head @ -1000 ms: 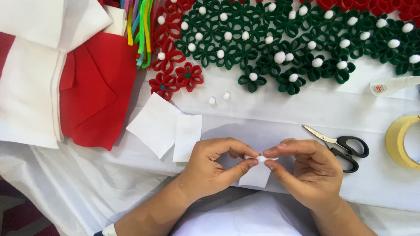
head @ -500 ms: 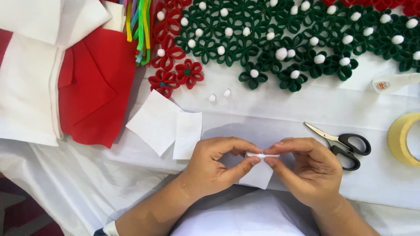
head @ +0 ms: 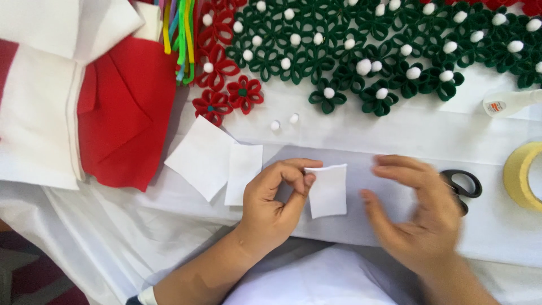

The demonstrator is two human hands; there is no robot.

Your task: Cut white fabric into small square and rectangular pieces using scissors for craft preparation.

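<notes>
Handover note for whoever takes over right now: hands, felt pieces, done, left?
Left hand: pinches a small white felt piece by its top left corner, over the white table.
Right hand: open, blurred, holding nothing, covering part of the scissors.
Done: two white felt squares lie cut; green flower mat is assembled.
Left: held piece is flat, unshaped.

Head view, steeply down, close above table (head: 395,141)

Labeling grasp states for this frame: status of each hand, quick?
Left hand: closed, pinching the top corner of a small white fabric piece.
Right hand: open, motion-blurred, holding nothing, partly covering black-handled scissors.
</notes>
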